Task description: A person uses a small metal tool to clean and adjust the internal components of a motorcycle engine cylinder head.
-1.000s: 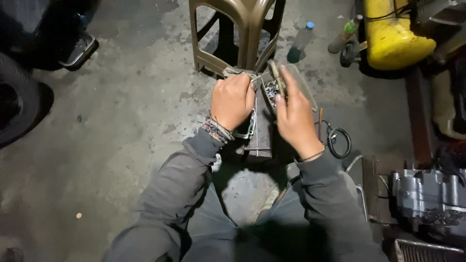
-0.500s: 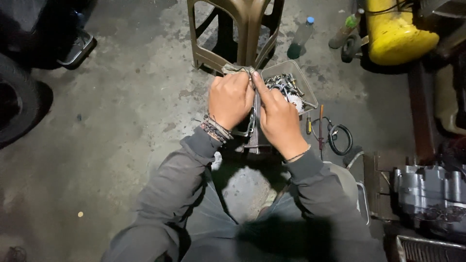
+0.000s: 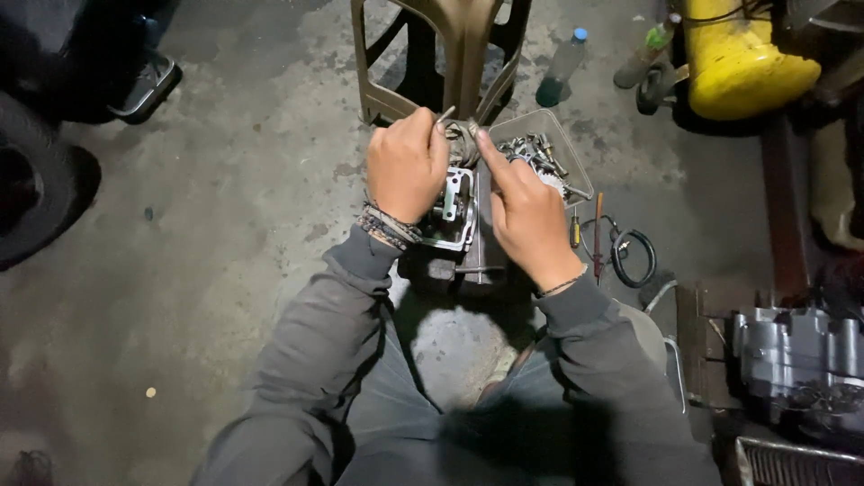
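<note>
Head view, looking down at a concrete floor (image 3: 225,207). The engine part (image 3: 454,216), a grey metal casting, sits low between the person's knees, directly under both hands. The left hand (image 3: 407,166) is closed into a fist on a thin metal tool (image 3: 445,113) whose tip sticks out above the knuckles; its wrist lies over the casting's left edge. The right hand (image 3: 526,211) rests on the casting's right side, fingers together, the index finger stretched up to the top end of the part, beside the left fist.

Boundaries: a brown plastic stool (image 3: 450,54) stands just beyond the hands; a clear tray of bolts (image 3: 549,148) lies touching or just beside the right hand; a red-handled screwdriver (image 3: 598,234) and a black rubber ring (image 3: 634,256) lie near the right wrist. A yellow tank (image 3: 747,63) and a second engine block (image 3: 801,360) close off the right side. Open floor extends to the left, as far as a black tyre (image 3: 40,207).
</note>
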